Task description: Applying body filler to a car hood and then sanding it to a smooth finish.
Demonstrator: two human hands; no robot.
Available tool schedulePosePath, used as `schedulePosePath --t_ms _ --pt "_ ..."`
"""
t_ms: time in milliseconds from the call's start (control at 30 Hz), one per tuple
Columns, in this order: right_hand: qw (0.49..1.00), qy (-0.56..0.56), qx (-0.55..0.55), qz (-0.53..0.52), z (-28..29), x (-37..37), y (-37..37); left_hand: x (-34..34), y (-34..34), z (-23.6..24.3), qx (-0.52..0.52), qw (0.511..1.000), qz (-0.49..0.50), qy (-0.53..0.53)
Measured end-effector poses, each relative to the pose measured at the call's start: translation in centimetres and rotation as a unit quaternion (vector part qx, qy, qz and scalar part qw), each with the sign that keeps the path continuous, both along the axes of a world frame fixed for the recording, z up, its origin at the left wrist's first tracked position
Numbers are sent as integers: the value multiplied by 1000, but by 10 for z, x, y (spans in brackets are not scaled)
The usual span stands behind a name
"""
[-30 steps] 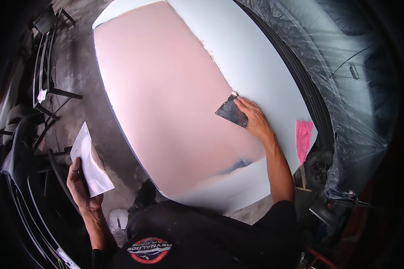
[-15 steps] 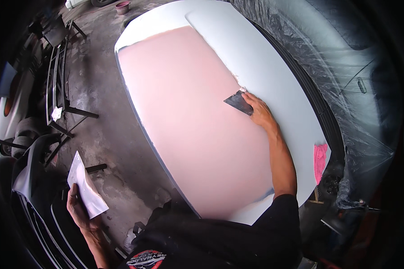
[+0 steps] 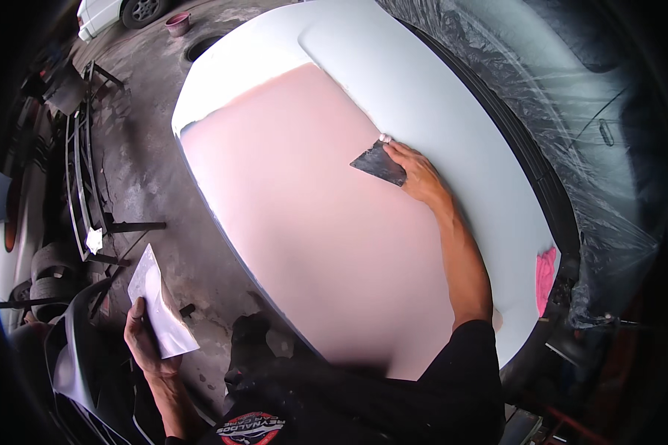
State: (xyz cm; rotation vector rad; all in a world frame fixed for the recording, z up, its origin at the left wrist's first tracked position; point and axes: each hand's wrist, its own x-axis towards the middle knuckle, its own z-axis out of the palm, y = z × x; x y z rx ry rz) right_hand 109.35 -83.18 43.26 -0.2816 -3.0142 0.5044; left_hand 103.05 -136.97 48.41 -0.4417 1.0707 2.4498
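Note:
My right hand (image 3: 416, 170) grips a dark square spreader (image 3: 371, 159), resting on a large car panel (image 3: 289, 215) at the border between its pink area and the white surface (image 3: 467, 148). A small pale lump (image 3: 384, 139) sits at the spreader's upper corner. My left hand (image 3: 145, 337) holds a thin, light-coloured, bent plate (image 3: 167, 319) off the panel's left side, with a pale smear along it. A pink cloth (image 3: 545, 282) lies at the panel's right edge.
A metal stand (image 3: 82, 185), stacked tyres (image 3: 48, 293) and black car parts (image 3: 74, 348) are on the left. A white car (image 3: 100, 15) and a red bucket (image 3: 178, 24) stand at the back. Plastic sheeting (image 3: 608, 185) covers the vehicle on the right.
The view has shifted, showing more of the panel's far end and the floor beyond. My right hand and spreader have moved a little up along the border line. Both holds are unchanged.

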Motion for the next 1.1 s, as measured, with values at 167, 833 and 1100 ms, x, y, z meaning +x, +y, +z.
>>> schedulePosePath --t_ms 167,833,1100 --pt "1000 -10 17 -22 6 -59 -3 -79 -6 -12 6 999 -47 -15" --pt "985 108 132 -38 24 -270 -32 -237 -44 -14 49 998 1 -48" --pt "967 132 -193 97 143 -174 -214 -212 18 -53 202 967 -140 -61"
